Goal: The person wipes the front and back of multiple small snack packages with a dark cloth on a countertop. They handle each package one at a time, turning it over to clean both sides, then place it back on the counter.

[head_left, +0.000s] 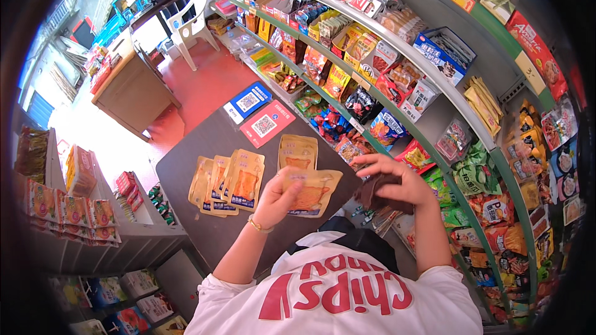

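Observation:
My left hand (277,195) grips the left edge of a tan snack packet (314,195) with a picture of orange-brown food on it. Behind that packet, a pile of similar packets (299,149) lies on the dark brown table (186,149). More of them are spread in overlapping rows (244,181) on the table to the left of my left hand. My right hand (396,181) is raised off the table's right side, fingers curved around a crumpled dark brown cloth (384,193), its thumb and palm against it.
A blue card (247,101) and a pink card (267,123) with printed codes lie at the table's far edge. Shelves of packaged snacks (344,79) curve along the right. More packets stand on a shelf (74,214) at left. A white plastic chair (188,25) and a wooden desk (135,88) stand beyond.

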Action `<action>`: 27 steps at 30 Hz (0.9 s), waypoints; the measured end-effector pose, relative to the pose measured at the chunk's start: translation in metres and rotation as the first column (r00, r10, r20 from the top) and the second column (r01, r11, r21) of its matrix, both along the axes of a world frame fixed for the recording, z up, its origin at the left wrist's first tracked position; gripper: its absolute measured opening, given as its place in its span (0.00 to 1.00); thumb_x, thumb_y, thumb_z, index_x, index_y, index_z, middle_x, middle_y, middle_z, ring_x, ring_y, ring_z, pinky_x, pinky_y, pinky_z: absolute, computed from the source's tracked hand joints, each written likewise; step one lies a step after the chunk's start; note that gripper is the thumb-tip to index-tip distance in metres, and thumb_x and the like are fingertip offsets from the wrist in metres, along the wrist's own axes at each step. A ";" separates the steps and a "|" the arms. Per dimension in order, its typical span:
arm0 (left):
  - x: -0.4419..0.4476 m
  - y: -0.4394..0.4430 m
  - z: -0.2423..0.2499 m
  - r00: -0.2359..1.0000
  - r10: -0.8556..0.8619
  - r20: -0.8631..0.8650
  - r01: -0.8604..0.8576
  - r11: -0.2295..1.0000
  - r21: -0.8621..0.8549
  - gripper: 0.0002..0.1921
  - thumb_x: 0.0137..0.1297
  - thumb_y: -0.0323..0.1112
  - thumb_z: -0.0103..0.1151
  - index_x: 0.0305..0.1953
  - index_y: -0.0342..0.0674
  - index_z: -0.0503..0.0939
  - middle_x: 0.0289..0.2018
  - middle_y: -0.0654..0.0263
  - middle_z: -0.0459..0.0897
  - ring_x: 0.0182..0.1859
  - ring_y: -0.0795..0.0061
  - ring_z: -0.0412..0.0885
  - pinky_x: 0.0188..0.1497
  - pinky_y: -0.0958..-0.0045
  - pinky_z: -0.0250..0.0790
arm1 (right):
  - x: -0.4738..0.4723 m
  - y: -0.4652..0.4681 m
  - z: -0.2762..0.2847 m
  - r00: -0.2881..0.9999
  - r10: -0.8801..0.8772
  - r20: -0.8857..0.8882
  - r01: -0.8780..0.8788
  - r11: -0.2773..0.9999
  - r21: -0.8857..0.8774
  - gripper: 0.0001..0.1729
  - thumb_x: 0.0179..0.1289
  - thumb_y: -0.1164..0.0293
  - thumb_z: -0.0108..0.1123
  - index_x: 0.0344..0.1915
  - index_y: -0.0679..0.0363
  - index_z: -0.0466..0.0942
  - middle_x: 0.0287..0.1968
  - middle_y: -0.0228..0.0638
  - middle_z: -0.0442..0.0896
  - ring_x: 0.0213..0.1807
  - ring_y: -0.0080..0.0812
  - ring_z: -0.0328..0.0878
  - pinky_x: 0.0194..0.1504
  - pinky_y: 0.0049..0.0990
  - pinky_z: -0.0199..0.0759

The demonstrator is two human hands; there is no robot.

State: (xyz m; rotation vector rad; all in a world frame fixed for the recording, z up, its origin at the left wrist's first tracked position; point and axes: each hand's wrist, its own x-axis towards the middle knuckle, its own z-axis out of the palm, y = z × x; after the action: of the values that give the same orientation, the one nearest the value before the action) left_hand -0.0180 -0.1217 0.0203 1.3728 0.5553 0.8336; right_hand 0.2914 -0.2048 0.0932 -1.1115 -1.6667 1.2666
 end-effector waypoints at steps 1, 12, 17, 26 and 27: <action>0.003 0.004 0.000 1.000 -0.026 -0.009 0.027 0.994 0.108 0.13 0.75 0.30 0.50 0.54 0.33 0.79 0.49 0.64 0.79 0.52 0.73 0.76 0.57 0.71 0.68 | -0.005 -0.001 0.002 0.999 0.045 0.017 -0.045 0.999 -0.014 0.24 0.56 0.76 0.65 0.55 0.58 0.82 0.72 0.41 0.67 0.71 0.36 0.65 0.70 0.37 0.57; 0.001 0.021 -0.007 0.988 -0.144 -0.051 0.150 0.981 0.123 0.20 0.70 0.27 0.56 0.62 0.37 0.73 0.49 0.57 0.82 0.51 0.70 0.79 0.57 0.70 0.70 | -0.051 0.022 0.004 0.973 0.127 0.194 -0.140 0.989 0.055 0.31 0.52 0.79 0.66 0.60 0.62 0.78 0.64 0.42 0.77 0.63 0.40 0.76 0.63 0.33 0.70; -0.024 0.020 -0.016 0.960 -0.198 -0.197 0.209 0.977 0.033 0.17 0.70 0.33 0.62 0.57 0.35 0.77 0.41 0.61 0.85 0.40 0.80 0.80 0.48 0.74 0.73 | -0.055 0.028 0.007 0.988 0.094 0.123 -0.105 0.990 0.092 0.32 0.52 0.79 0.66 0.61 0.61 0.78 0.65 0.42 0.77 0.63 0.40 0.77 0.62 0.33 0.71; -0.037 0.000 -0.046 0.751 0.281 -0.598 -0.227 0.960 0.165 0.13 0.64 0.39 0.68 0.40 0.34 0.80 0.23 0.65 0.78 0.24 0.80 0.75 0.28 0.73 0.68 | -0.062 0.030 -0.001 0.964 0.046 0.261 -0.048 0.999 0.001 0.32 0.50 0.77 0.66 0.60 0.61 0.78 0.64 0.47 0.77 0.62 0.42 0.77 0.63 0.33 0.69; -0.037 -0.004 -0.050 0.757 0.328 -0.565 -0.255 0.945 0.207 0.13 0.65 0.38 0.67 0.42 0.35 0.80 0.21 0.69 0.75 0.23 0.83 0.74 0.28 0.75 0.68 | -0.061 0.032 -0.005 0.970 0.016 0.241 -0.013 1.000 -0.014 0.32 0.51 0.77 0.66 0.60 0.62 0.78 0.62 0.47 0.78 0.61 0.42 0.78 0.62 0.32 0.69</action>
State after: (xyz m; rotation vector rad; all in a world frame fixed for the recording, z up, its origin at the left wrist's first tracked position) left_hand -0.0553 -0.1256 -0.0301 1.6907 1.2580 0.6747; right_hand 0.2302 -0.1731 0.0878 -1.3052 -1.8494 1.1896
